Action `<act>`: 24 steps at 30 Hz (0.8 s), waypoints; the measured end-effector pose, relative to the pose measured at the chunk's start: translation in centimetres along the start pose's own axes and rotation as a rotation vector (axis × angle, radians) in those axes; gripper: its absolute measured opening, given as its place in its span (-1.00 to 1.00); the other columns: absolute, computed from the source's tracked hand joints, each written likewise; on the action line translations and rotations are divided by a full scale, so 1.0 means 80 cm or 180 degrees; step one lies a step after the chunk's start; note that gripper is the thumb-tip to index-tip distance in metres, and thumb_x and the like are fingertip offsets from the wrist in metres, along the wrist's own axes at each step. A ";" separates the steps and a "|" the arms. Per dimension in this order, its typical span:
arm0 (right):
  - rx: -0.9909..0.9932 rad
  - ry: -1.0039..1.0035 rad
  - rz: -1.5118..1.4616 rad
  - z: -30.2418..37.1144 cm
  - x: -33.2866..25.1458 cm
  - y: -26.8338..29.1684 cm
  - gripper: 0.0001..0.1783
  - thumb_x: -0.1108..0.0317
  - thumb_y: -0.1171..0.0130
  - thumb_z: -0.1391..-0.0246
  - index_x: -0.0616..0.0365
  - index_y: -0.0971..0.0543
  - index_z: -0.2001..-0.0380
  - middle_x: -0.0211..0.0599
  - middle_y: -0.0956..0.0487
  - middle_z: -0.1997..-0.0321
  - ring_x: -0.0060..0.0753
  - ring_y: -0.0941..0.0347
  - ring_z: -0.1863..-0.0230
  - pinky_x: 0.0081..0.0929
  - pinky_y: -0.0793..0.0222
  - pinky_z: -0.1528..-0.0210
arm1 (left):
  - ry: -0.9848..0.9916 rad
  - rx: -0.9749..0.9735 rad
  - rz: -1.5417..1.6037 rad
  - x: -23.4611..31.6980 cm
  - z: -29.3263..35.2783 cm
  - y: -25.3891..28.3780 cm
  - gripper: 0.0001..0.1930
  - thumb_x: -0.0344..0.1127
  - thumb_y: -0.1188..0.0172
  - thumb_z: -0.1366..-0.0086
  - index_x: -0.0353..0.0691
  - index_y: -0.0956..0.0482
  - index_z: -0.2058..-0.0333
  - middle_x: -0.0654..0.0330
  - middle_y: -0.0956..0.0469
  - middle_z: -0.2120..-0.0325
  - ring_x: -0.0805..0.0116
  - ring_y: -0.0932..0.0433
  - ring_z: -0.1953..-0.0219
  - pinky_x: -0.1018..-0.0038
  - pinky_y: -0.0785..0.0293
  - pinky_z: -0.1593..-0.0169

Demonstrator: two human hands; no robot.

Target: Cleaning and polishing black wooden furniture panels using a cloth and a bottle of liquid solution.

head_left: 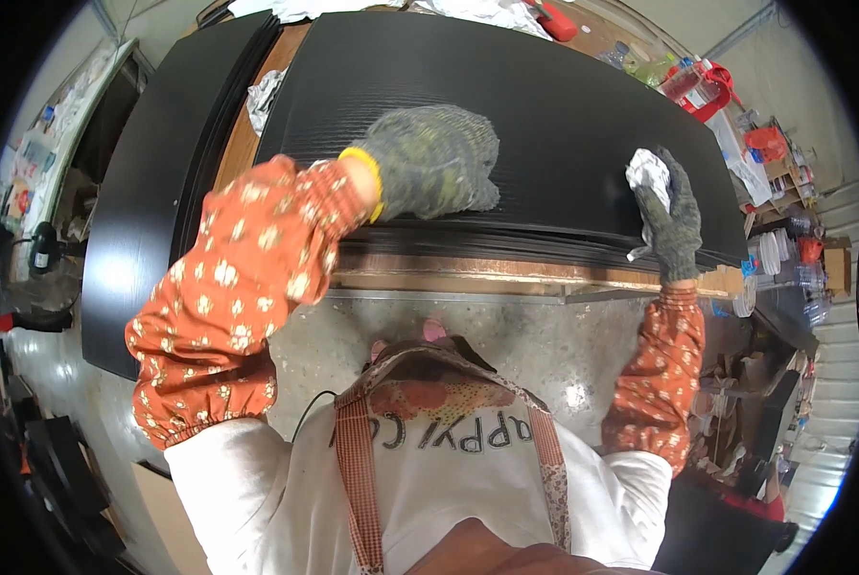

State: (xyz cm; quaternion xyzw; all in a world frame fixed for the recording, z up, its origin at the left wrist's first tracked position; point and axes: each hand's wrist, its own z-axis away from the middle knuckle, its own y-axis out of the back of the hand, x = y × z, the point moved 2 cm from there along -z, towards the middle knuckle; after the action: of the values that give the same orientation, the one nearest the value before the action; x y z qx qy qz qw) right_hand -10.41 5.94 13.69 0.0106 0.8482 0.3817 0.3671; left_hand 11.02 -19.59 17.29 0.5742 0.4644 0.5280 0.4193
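Note:
A wide black panel (545, 105) with a faintly grained, glossy face lies across the bench on a stack of similar dark boards. Over its near left part is my left hand (434, 161), in a grey-green knit glove with a yellow cuff; its fingers run together in the picture, and anything under the palm is hidden. Close to the panel's right end, my right hand (674, 220), gloved alike, is closed round a crumpled white wad (648, 172). Part of the wad hangs down beside the palm; whether it is paper or cloth I cannot tell.
More dark panels (151, 182) are stacked on the left, with another crumpled white piece (264, 100) in the gap between. Bottles (693, 86) and a red container (554, 21) stand along the far edge. At left is a fan (41, 249). Cluttered shelves (784, 182) line the right.

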 end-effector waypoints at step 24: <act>0.0600 0.0094 0.0567 0.013 0.001 -0.003 -0.35 0.07 -0.28 0.03 0.11 -0.40 -0.11 -0.12 -0.47 -0.07 -0.20 -0.43 -0.07 -0.33 -0.33 -0.11 | 0.1491 -0.1856 0.1666 0.015 -0.042 0.006 -0.77 -0.17 -0.29 -0.07 -0.24 -0.63 0.50 0.26 -0.55 0.69 0.54 -0.51 0.69 0.63 -0.38 0.71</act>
State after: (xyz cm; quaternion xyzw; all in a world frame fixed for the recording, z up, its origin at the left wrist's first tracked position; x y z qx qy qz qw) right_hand -9.75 6.46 13.04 0.1148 0.8813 0.3314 0.3166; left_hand 7.72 -18.55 18.35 0.3954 0.2180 0.8405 0.2995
